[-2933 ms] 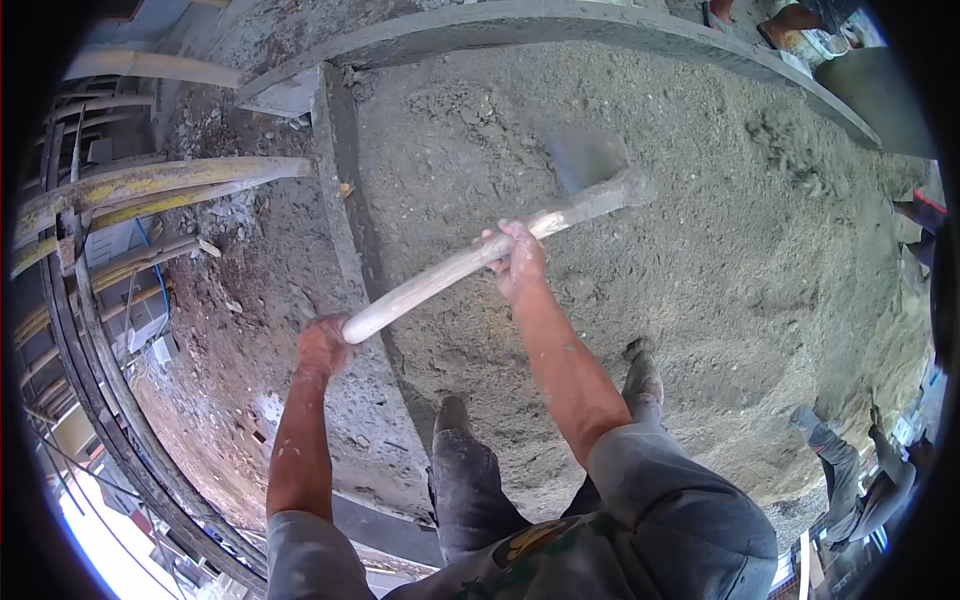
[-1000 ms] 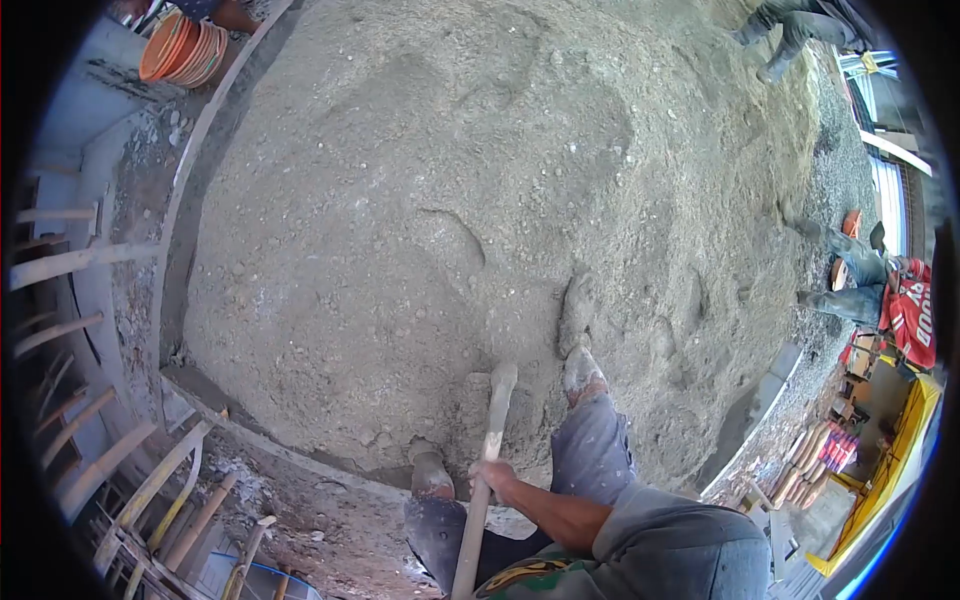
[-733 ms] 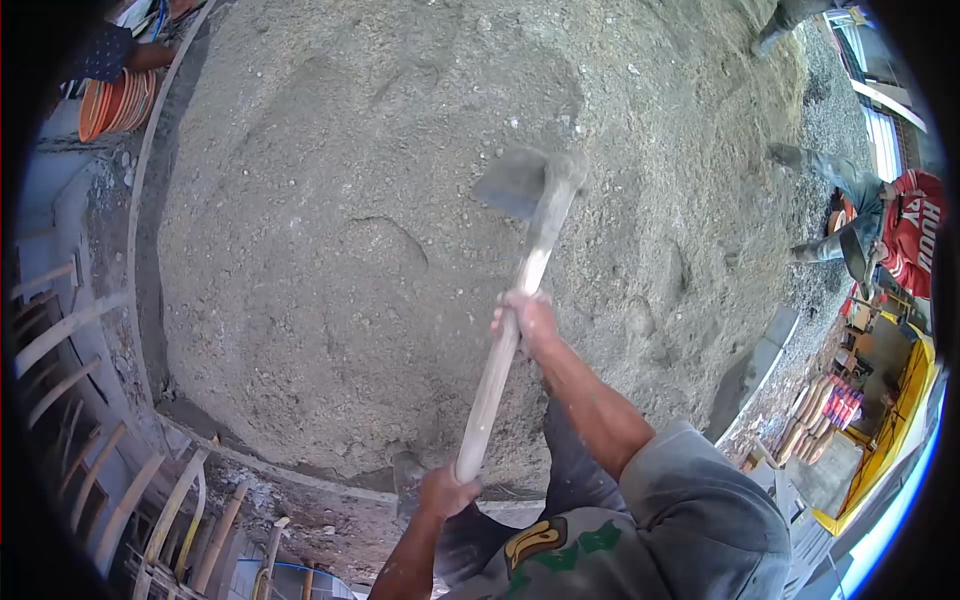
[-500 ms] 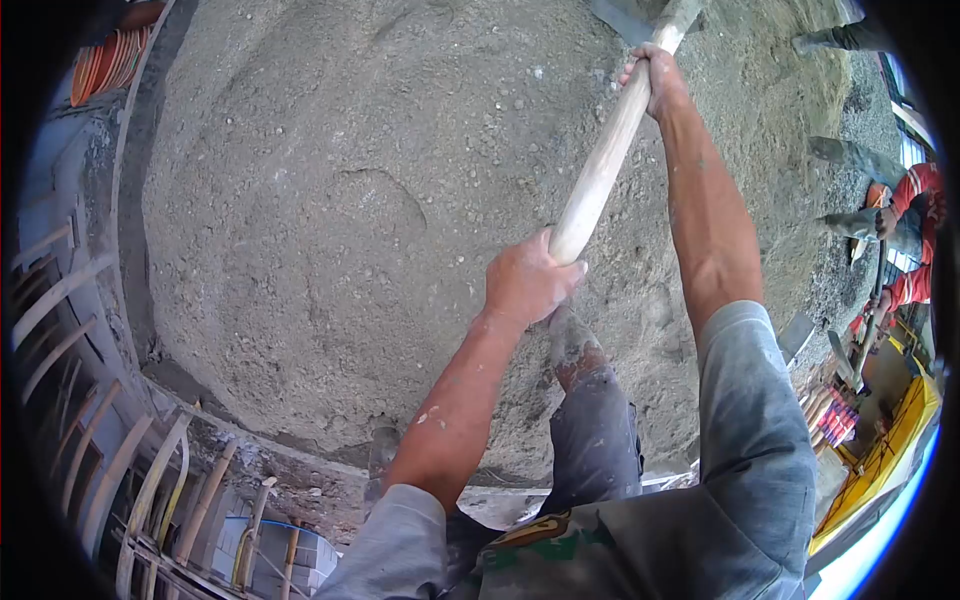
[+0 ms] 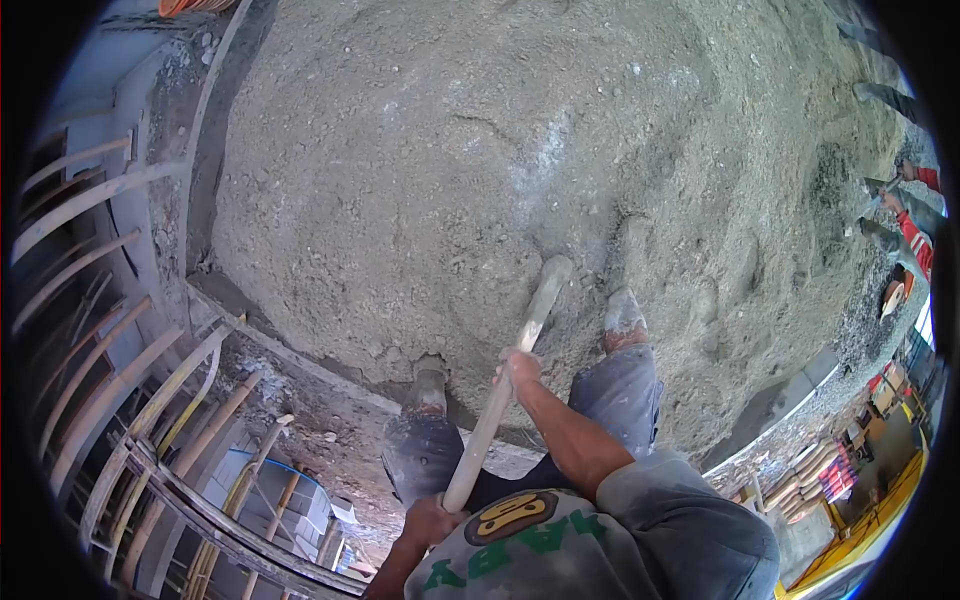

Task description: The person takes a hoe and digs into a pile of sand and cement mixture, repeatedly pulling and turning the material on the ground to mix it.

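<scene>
A shovel [image 5: 487,430] with a pale wooden handle slants down from my body into a broad bed of grey sand and gravel [image 5: 370,200]. Its blade is hidden at the far end of the shaft, where the mix surrounds it. My left hand [image 5: 434,520] is closed round the handle's near end, close to my shirt. Farther down the shaft, my right hand [image 5: 520,370] wraps round it. Both of my dusty boots stand at the near side of the bed, one on each side of the shovel.
A low concrete edge [image 5: 200,150] borders the bed at left. Wooden poles [image 5: 150,400] stand beyond it at lower left. At the right edge, another person in red sleeves [image 5: 915,240] works by dark gravel. Stacked bags [image 5: 815,475] and a yellow sheet [image 5: 880,520] lie lower right.
Both my hands have drawn the shovel back towards my body. Its blade, partly visible at the top before, is now down at the mix near my boots. The view has shifted.
</scene>
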Tool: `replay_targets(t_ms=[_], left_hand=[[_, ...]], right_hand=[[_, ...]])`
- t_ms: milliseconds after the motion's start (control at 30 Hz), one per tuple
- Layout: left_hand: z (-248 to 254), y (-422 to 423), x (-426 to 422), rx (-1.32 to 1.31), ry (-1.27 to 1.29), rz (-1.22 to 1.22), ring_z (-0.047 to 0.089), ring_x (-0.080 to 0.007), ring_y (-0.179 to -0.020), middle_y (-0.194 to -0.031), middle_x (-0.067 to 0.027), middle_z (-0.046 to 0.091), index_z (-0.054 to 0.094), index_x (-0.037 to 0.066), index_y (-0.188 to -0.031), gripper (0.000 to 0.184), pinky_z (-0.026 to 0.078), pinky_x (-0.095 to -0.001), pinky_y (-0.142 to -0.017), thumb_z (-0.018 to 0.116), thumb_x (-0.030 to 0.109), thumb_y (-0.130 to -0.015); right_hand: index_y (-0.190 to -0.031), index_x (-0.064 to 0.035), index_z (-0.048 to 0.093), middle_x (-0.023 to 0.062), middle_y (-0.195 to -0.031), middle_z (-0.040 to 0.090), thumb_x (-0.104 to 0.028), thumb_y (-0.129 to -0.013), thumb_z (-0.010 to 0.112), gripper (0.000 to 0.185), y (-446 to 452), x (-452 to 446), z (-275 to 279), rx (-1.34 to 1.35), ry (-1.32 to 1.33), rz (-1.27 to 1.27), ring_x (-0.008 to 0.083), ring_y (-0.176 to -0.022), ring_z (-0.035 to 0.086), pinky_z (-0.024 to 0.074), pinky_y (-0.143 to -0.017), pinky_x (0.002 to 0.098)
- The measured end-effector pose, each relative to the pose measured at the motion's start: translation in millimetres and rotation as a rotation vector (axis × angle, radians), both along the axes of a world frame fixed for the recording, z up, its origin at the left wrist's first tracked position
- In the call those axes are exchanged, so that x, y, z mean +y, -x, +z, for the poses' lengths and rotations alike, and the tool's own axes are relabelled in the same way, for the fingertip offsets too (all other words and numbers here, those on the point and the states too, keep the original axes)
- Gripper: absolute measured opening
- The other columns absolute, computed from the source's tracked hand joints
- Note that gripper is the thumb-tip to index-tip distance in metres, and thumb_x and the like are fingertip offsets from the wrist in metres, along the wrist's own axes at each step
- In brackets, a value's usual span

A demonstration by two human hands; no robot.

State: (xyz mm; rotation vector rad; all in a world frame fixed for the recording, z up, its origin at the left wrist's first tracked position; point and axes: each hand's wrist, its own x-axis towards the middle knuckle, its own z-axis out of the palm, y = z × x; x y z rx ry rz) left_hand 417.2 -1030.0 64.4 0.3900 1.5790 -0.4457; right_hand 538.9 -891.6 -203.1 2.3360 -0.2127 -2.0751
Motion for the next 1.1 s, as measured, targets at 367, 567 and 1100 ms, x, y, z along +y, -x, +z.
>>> replay_targets(t_ms=[367, 567, 1100], left_hand=[[-109.7, 24.8, 61.4, 0.018, -0.402, 0.012, 0.064, -0.035, -0.08, -0.083, -0.0149, 0.066, 0.062, 0.014, -0.097, 0.041, 0.05, -0.044, -0.073, 0.065, 0.045, -0.07], [-168.3, 46.3, 168.5, -0.064, -0.458, 0.265, 0.065, -0.034, -0.073, -0.074, -0.0165, 0.065, 0.062, 0.008, -0.098, 0.044, 0.049, -0.0442, -0.069, 0.066, 0.041, -0.069], [-8.0, 98.6, 67.7, -0.047, -0.3, -0.028, 0.067, -0.0263, -0.081, -0.081, -0.0174, 0.067, 0.065, 0.001, -0.096, 0.048, 0.05, -0.0357, -0.072, 0.073, 0.039, -0.066]], right_hand=[[-0.089, -0.0007, 0.051, 0.0088, -0.063, 0.052, -0.013, -0.079, 0.054, 0.016, 19.1, 169.6, 12.2, 0.095, -0.461, 0.004, 0.0197, -0.047, 0.052, 0.0495, -0.046, 0.0347], [-0.092, -0.002, 0.049, 0.0077, -0.063, 0.051, -0.016, -0.078, 0.055, 0.021, 68.5, 304.2, -40.8, -0.073, -0.6, 0.232, 0.0178, -0.047, 0.052, 0.0491, -0.047, 0.0331], [-0.08, 0.0009, 0.058, 0.0117, -0.066, 0.058, -0.013, -0.074, 0.065, 0.018, 32.2, 59.2, 103.7, 0.086, -0.089, -0.263, 0.0243, -0.054, 0.06, 0.0513, -0.049, 0.0384]])
